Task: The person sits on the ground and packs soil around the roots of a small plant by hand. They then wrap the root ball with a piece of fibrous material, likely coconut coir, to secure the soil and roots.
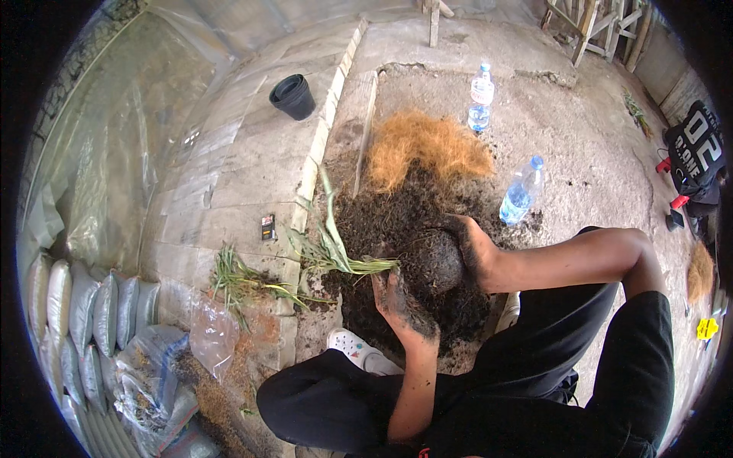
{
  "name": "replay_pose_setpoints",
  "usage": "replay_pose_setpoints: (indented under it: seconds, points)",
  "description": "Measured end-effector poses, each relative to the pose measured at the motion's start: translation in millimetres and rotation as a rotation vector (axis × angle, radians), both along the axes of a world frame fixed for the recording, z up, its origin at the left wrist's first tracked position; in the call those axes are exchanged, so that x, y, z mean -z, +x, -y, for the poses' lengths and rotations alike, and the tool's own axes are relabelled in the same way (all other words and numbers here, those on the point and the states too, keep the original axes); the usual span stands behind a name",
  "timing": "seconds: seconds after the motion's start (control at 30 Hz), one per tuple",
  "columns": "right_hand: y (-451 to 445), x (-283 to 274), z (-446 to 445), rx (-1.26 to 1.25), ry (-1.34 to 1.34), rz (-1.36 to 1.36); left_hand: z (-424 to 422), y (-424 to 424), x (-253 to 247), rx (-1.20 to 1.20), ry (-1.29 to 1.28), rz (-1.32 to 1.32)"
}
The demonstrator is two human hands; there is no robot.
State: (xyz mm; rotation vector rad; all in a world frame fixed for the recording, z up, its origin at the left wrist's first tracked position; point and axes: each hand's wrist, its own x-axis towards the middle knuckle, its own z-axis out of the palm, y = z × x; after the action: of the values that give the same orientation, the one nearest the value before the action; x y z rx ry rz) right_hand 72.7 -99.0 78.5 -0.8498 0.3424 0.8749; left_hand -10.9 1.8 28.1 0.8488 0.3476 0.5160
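A rounded ball of dark, fibrous soil sits between my hands, above a spread of loose dark soil. My right hand, smeared with soil, cups its far and right side. On the left, my left hand supports it from below, palm turned up and dirty with soil. A leafy green plant lies sideways, its stems meeting the ball near the left fingertips. Where the stems enter the soil is partly hidden. Orange-brown coconut fibre is heaped at the far edge of the soil.
Two plastic water bottles stand to the right. Black nested pots, a small box and cut greenery are left. Filled bags line the left wall. Another person is at far right.
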Motion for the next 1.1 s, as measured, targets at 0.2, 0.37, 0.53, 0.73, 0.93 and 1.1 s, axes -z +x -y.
replay_pose_setpoints:
  seconds: [0.2, 0.37, 0.53, 0.73, 0.93, 1.1]
  points:
    - [-14.4, 14.4, -3.5, -0.065, -0.53, 0.477, 11.8, 3.6, 14.0, 0.056, -0.29, -0.04]
    - [-26.8, 22.9, -0.1, -0.338, -0.606, 1.293, -19.3, 2.9, 46.3, 0.288, -0.649, 0.09]
    - [-17.1, 3.3, 3.7, -0.375, -0.655, 1.695, -26.6, 4.9, 36.0, 0.446, -0.607, 0.257]
    - [5.1, 0.5, 4.1, -0.563, -0.436, 2.364, -23.9, -4.7, 30.8, 0.503, -0.869, 0.431]
    - [5.7, 19.9, 1.9, -0.302, -0.186, 2.45, -24.6, 6.0, 36.2, 0.583, -0.609, 0.387]
    - [3.0, 14.8, -7.4, -0.301, -0.168, 2.439, -40.5, 6.8, 83.3, 0.608, -0.507, 0.588]
